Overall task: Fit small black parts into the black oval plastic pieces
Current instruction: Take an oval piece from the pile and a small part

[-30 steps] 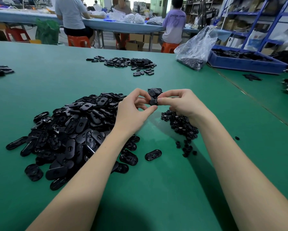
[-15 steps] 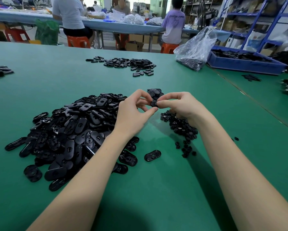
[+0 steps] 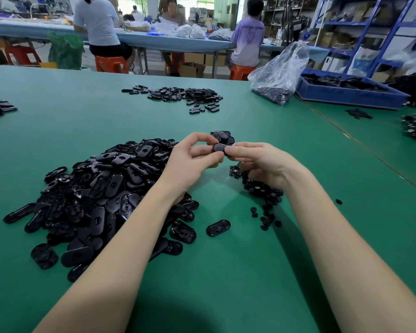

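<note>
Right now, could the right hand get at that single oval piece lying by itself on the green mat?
Probably yes. The lone oval piece lies in the open between the forearms with nothing over it, but the right hand is busy pinching the held oval piece and would have to let go first.

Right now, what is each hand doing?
Left hand: fingers pinch the black oval piece.
Right hand: fingers pinch the same piece's other end.

Both forearms bare, left hand (image 3: pixel 190 162) and right hand (image 3: pixel 262 162) ungloved.

Bare green table (image 3: pixel 226 284) near the body, oval pile (image 3: pixel 101 193) left — small-parts heap (image 3: pixel 262 188) right
</note>
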Available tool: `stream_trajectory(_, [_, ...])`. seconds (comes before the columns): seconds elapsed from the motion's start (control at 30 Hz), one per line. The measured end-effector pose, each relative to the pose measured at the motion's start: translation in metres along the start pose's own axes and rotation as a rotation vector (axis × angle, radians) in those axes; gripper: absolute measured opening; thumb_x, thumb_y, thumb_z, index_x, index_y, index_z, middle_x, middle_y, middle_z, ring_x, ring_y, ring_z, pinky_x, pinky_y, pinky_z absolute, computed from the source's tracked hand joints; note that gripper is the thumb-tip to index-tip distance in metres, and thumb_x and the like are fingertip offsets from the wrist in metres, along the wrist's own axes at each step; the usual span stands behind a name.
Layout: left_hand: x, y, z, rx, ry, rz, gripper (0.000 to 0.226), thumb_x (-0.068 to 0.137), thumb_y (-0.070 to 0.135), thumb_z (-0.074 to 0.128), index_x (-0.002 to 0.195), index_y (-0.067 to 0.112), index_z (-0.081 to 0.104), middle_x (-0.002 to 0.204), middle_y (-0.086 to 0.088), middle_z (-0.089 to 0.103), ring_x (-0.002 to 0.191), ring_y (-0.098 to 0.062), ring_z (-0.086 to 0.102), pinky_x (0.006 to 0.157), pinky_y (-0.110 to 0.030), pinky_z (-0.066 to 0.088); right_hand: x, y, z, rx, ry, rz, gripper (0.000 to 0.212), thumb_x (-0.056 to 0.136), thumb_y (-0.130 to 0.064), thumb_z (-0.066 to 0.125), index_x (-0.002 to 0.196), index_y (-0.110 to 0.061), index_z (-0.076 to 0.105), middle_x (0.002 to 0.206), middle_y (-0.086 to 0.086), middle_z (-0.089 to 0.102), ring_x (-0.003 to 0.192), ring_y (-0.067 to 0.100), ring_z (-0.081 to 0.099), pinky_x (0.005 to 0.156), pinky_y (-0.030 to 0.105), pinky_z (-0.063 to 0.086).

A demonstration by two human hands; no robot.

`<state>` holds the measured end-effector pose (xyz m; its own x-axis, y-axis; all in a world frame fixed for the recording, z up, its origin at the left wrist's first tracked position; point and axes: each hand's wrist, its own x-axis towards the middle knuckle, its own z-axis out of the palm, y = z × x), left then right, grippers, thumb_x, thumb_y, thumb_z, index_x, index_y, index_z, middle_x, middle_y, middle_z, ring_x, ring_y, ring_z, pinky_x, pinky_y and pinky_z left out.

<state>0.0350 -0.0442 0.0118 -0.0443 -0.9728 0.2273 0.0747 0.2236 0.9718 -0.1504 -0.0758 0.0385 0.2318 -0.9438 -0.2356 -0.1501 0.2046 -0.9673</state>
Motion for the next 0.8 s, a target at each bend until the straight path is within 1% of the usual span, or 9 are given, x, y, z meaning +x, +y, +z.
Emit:
stream_trajectory(0.07, [0.0, 0.001, 0.0, -0.063, -0.019, -0.051, 0.02, 0.089, 0.001, 0.071, 0.104, 0.013, 0.066, 0.086, -0.007, 0.077, 0.077, -0.013, 0.07, 0.075, -0.019, 0.054, 0.0, 0.001, 0.0, -0.018, -0.035, -0.004, 0.023, 0.08, -0.032, 0.085, 0.098, -0.024, 0.074, 0.08, -0.012, 0.068, 0.053, 0.003, 0.04, 0.043, 0.017, 0.023])
stream_trajectory(0.17, [0.002, 0.001, 0.002, -0.121, 0.007, -0.112, 0.016, 0.09, 0.0, 0.068, 0.101, 0.011, 0.068, 0.083, -0.01, 0.075, 0.076, -0.016, 0.069, 0.076, -0.019, 0.055, 0.001, 0.002, 0.002, -0.048, -0.038, -0.018, 0.017, 0.076, -0.035, 0.088, 0.081, -0.027, 0.074, 0.083, -0.012, 0.069, 0.053, 0.004, 0.04, 0.043, 0.018, 0.023])
stream_trajectory(0.3, [0.002, 0.0, 0.001, -0.082, 0.051, -0.133, 0.015, 0.089, 0.001, 0.068, 0.096, 0.013, 0.069, 0.079, -0.008, 0.075, 0.073, -0.014, 0.068, 0.075, -0.018, 0.054, 0.0, -0.001, 0.006, -0.133, 0.018, -0.074, 0.011, 0.078, -0.033, 0.086, 0.074, -0.032, 0.077, 0.088, -0.009, 0.077, 0.052, 0.003, 0.047, 0.044, 0.017, 0.029])
stream_trajectory(0.37, [0.002, 0.0, 0.0, -0.035, 0.067, -0.133, 0.015, 0.088, 0.002, 0.068, 0.095, 0.016, 0.069, 0.078, -0.006, 0.075, 0.071, -0.012, 0.068, 0.071, -0.015, 0.053, -0.001, -0.003, 0.008, -0.232, 0.073, -0.117, 0.011, 0.079, -0.033, 0.084, 0.071, -0.036, 0.077, 0.084, -0.011, 0.078, 0.051, 0.002, 0.049, 0.045, 0.015, 0.033])
stream_trajectory(0.43, [0.002, 0.0, 0.001, 0.004, 0.082, -0.132, 0.015, 0.088, 0.004, 0.069, 0.094, 0.018, 0.069, 0.077, -0.004, 0.076, 0.068, -0.01, 0.068, 0.065, -0.012, 0.05, -0.001, -0.004, 0.009, -0.282, 0.115, -0.149, 0.011, 0.079, -0.031, 0.083, 0.071, -0.032, 0.076, 0.077, -0.013, 0.076, 0.05, 0.002, 0.048, 0.044, 0.013, 0.035])
stream_trajectory(0.57, [0.002, 0.0, 0.002, 0.025, 0.099, -0.147, 0.015, 0.085, 0.007, 0.075, 0.092, 0.019, 0.07, 0.08, -0.001, 0.076, 0.072, -0.011, 0.07, 0.064, -0.013, 0.049, -0.001, -0.003, 0.012, -0.329, 0.161, -0.192, 0.012, 0.079, -0.027, 0.083, 0.069, -0.029, 0.076, 0.063, -0.015, 0.066, 0.049, 0.002, 0.042, 0.042, 0.011, 0.032])
stream_trajectory(0.67, [0.001, -0.001, 0.002, 0.008, 0.115, -0.169, 0.016, 0.085, 0.004, 0.075, 0.091, 0.017, 0.069, 0.078, -0.001, 0.074, 0.069, -0.01, 0.07, 0.055, -0.01, 0.045, 0.001, -0.002, 0.013, -0.347, 0.169, -0.232, 0.011, 0.08, -0.021, 0.084, 0.075, -0.022, 0.074, 0.052, -0.018, 0.056, 0.043, -0.003, 0.042, 0.042, 0.009, 0.031])
stream_trajectory(0.8, [0.0, -0.001, 0.003, 0.044, 0.111, -0.177, 0.018, 0.084, 0.001, 0.074, 0.092, 0.017, 0.069, 0.08, 0.0, 0.072, 0.062, -0.004, 0.067, 0.052, -0.008, 0.042, 0.003, 0.001, 0.013, -0.352, 0.178, -0.24, 0.011, 0.08, -0.018, 0.083, 0.076, -0.02, 0.072, 0.05, -0.018, 0.051, 0.044, -0.001, 0.041, 0.043, 0.01, 0.032])
